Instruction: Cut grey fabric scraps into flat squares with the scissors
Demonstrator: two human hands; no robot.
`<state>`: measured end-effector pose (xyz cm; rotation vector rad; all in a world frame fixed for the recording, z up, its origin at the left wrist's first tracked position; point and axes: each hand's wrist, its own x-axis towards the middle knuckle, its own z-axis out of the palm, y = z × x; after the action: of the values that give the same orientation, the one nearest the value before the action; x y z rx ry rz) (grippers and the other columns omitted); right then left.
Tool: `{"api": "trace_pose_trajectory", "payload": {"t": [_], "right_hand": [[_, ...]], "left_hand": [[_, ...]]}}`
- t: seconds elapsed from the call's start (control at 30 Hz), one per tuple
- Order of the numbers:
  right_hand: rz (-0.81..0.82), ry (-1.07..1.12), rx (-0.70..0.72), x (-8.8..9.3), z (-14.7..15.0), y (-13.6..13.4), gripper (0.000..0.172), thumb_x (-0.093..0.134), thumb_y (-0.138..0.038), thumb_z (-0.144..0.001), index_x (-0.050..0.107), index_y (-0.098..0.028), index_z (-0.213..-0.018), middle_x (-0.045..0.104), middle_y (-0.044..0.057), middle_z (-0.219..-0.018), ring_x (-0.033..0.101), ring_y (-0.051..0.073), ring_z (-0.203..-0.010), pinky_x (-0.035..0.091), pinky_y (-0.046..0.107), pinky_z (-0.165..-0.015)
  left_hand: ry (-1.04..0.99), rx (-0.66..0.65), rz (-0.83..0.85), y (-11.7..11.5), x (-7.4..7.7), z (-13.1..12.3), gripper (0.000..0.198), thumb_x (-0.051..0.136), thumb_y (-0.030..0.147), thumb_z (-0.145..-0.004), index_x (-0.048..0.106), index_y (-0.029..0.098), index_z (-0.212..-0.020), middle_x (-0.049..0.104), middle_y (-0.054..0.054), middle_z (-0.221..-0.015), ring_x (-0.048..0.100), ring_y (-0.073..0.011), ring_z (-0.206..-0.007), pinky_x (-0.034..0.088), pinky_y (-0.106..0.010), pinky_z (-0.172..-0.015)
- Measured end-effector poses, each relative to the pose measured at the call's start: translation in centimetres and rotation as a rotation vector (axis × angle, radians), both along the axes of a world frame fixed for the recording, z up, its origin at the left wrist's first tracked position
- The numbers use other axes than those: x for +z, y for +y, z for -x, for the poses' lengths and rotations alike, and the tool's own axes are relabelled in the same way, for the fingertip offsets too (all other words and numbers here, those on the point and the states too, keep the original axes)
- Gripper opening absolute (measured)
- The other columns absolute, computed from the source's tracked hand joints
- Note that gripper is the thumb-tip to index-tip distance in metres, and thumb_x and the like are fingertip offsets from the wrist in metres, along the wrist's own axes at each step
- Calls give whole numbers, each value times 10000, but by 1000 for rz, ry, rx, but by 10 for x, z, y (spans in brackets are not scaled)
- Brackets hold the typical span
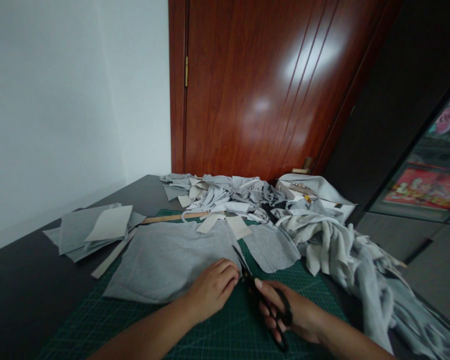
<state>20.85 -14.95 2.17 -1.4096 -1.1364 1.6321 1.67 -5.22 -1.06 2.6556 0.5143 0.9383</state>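
Note:
A large piece of grey fabric (161, 260) lies on a green cutting mat (303, 295). My left hand (215, 287) is closed on its right edge, fingers curled at the cloth. Black-handled scissors (260, 295) are in my right hand (285, 310), with thumb and fingers through the loops. The blades point away from me, along the right edge of the fabric, close to my left fingertips. A smaller grey fabric piece (272, 245) rests just beyond, right of the blades. Two cream card pieces (239, 227) sit at the fabric's far edge.
Stacked grey pieces with a cream card (110, 223) lie on the dark table (18, 285) at left. Behind the mat are a wooden ruler (165, 218) and a heap of scraps (228, 192). A white box (318, 192) and draped grey cloth (330, 235) occupy the right.

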Motion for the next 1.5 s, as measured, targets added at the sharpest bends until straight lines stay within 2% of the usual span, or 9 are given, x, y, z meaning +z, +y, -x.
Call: {"api": "trace_pose_trajectory", "payload": {"t": [0.23, 0.47, 0.67, 0.87, 1.1, 1.5], "right_hand": [[108, 53, 46, 4, -2, 8, 658, 561, -822, -673, 484, -173, -751, 506, -54, -568, 506, 85, -460, 547, 264, -427], [134, -9, 69, 13, 3, 28, 677, 443, -834, -738, 504, -161, -702, 499, -46, -523, 495, 80, -409, 522, 234, -410], [113, -16, 73, 11, 3, 41, 668, 457, -806, -766, 496, -155, -621, 490, -35, -494, 503, 89, -431, 542, 251, -443], [96, -6, 58, 8, 2, 42, 642, 526, -803, -723, 508, -163, -691, 491, -42, -517, 491, 91, -425, 501, 228, -417], [38, -40, 37, 7, 4, 40, 668, 563, -832, -652, 505, -167, -674, 477, -61, -484, 442, 69, -373, 420, 192, -364], [-25, -54, 36, 4, 2, 41, 626, 573, -792, -695, 493, -171, -713, 465, -72, -483, 422, 62, -338, 357, 183, -341]], "left_hand": [[-11, -16, 7, -1, 1, 0, 137, 452, 100, -927, 546, 199, -931, 612, -33, -961, 574, -178, -929, 492, -301, -816], [-16, -19, 16, -2, 2, 1, 118, 447, 110, -932, 529, 194, -913, 606, -36, -952, 570, -180, -918, 492, -309, -819], [-22, -26, 8, -4, 5, 1, 135, 423, 141, -950, 534, 195, -897, 612, -44, -962, 574, -184, -920, 495, -316, -830], [-30, -36, 0, -3, 4, 1, 125, 436, 129, -936, 534, 196, -901, 615, -41, -969, 573, -183, -923, 492, -318, -827], [-34, -43, -9, -3, 2, 1, 120, 444, 120, -934, 533, 196, -906, 619, -40, -968, 572, -178, -919, 491, -308, -824], [-45, -50, -21, -5, 6, 1, 143, 415, 137, -950, 533, 198, -898, 620, -41, -960, 575, -178, -913, 498, -313, -812]]}}
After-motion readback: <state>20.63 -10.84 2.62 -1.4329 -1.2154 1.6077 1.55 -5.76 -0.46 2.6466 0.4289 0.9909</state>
